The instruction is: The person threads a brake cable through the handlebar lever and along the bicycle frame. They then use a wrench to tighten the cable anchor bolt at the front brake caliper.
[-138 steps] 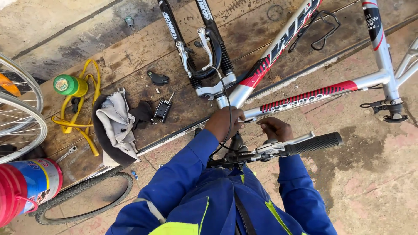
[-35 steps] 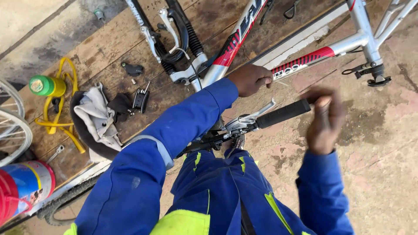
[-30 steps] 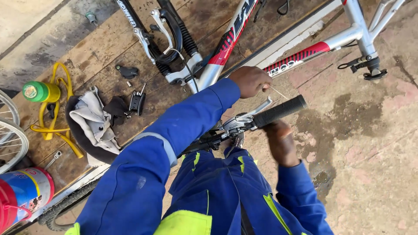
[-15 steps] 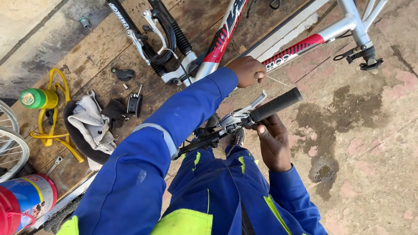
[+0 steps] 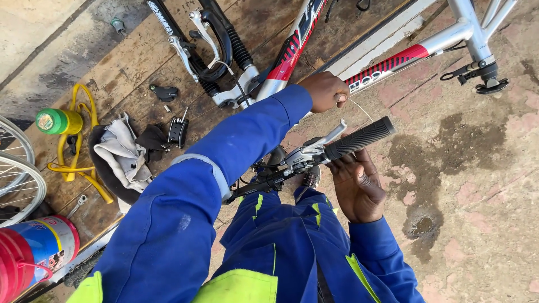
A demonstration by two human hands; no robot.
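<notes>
Bicycle frame (image 5: 387,62): white and red, lying across the wooden boards (image 5: 135,67) and out onto the stained concrete. Its tubes run from the suspension fork at the top middle off to the crank and pedal (image 5: 487,78) at the top right. It has barely shifted over the last seconds.

Handlebar (image 5: 314,158): it sits right in front of the person in blue overalls. Its long axis runs low left to high right, and the black rubber grip (image 5: 359,137) points up and to the right, toward the concrete. The silver brake lever (image 5: 331,136) lies just above the bar, pointing much the same way.

Right hand (image 5: 356,185): a second ago it was lifted off and blurred out beyond the grip end. Now it has come back under the bar, palm up, fingers curled around the inner end of the grip beside the lever clamp. To my eye it is steadying the bar again.

Left hand (image 5: 327,91): arm stretched out over the bar, as before, ending beside the red part of the down tube. The fingers are pinched tight on the end of a thin cable.

Brake cable (image 5: 359,106): a fine pale wire, curving from the left fingertips down toward the lever. Held taut like that with the bar braced, I'd judge the cable work at the lever is under way, not finished.

Nearby, untouched: a grey rag (image 5: 120,157), a folding multi-tool (image 5: 178,132), and a green and yellow bottle (image 5: 59,121) on the boards to the left.
</notes>
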